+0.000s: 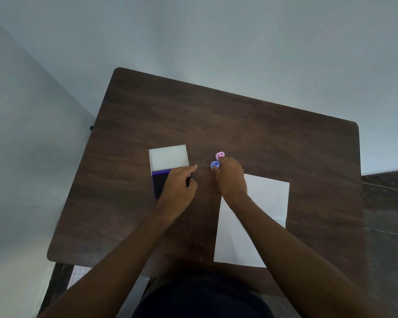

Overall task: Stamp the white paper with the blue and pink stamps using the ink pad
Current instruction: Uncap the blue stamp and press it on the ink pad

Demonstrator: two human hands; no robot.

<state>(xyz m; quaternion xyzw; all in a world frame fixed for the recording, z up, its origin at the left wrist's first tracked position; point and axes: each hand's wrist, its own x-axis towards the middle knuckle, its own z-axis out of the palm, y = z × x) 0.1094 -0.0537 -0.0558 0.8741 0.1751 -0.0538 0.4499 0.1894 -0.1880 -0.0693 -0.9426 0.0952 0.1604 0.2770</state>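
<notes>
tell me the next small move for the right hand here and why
Probably close the right hand on the blue stamp and lift it. Its fingers already touch that stamp, the pink stamp stands just beyond, the ink pad lies open under the left hand, and the white paper looks unmarked.

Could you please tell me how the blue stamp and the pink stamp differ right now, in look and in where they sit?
The blue stamp is blue; the pink stamp is pink. The blue stamp sits nearer the person, the pink stamp farther back on the table. The right hand has fingertips at the blue stamp, while the pink stamp stands just beyond them. Both are small, round, upright, and sit off the white paper.
</notes>
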